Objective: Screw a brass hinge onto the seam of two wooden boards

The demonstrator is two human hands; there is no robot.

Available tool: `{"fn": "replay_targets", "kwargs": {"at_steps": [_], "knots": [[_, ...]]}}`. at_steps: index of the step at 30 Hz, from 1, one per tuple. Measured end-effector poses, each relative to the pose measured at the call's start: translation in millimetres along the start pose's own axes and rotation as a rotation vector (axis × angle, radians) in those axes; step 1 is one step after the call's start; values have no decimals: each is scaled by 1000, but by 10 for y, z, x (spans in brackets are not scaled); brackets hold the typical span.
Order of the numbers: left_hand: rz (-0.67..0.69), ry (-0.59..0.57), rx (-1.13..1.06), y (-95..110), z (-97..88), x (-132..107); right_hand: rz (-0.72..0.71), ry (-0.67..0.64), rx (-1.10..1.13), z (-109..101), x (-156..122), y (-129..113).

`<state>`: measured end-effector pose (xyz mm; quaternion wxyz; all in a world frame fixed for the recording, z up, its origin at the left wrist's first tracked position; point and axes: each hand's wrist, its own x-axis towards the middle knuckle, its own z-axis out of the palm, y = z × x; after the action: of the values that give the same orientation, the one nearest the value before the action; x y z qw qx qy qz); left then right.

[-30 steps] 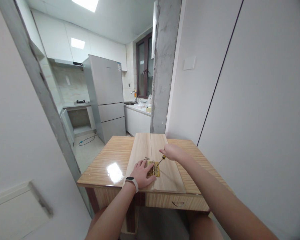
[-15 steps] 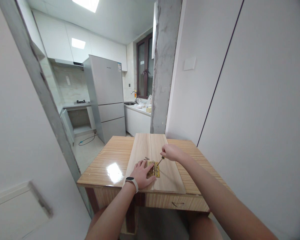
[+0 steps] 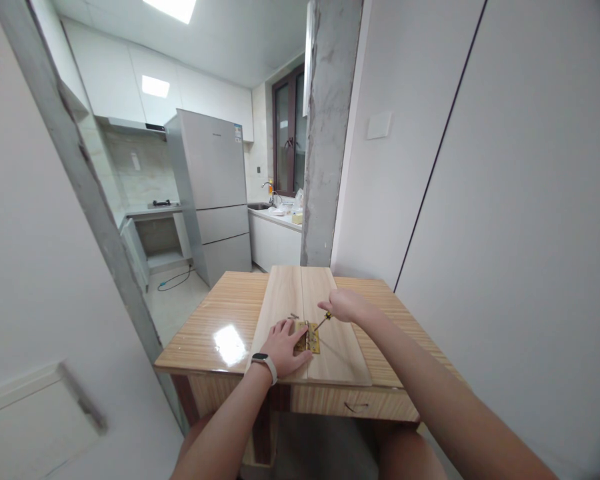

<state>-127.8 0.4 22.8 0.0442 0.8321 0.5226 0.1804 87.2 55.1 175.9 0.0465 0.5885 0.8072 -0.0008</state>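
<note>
A brass hinge (image 3: 315,339) lies across the seam between two pale wooden boards (image 3: 287,293). My left hand (image 3: 281,348) is spread flat over the hinge's left leaf and the left board, fingers apart. Closed around the handle of a screwdriver (image 3: 323,322), my right hand (image 3: 346,305) is above the right board. The screwdriver slants down to the left, its tip at the hinge's right leaf. Whether the tip sits in a screw is too small to tell. A few small screws (image 3: 294,316) lie on the left board just beyond my left fingers.
The boards rest on a wood-grain table (image 3: 220,300) with a drawer (image 3: 355,404) in front. A white wall (image 3: 480,200) stands close on the right. Behind the table are a grey refrigerator (image 3: 215,167) and a counter with a sink (image 3: 261,207).
My right hand has turned on the screwdriver and shifted slightly right, its fingers now pointing more to the left. The left hand and the hinge have stayed in place.
</note>
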Motion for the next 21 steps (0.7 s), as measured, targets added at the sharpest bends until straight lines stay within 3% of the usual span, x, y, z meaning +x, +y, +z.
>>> {"fn": "replay_targets", "kwargs": {"at_steps": [13,21], "knots": [[-1,-7,-2,13,-18,-1,-44,54,-45,22,-1,0],[-1,-3,-1,-6,1,0,-194,55,100,31,-5,70]]}}
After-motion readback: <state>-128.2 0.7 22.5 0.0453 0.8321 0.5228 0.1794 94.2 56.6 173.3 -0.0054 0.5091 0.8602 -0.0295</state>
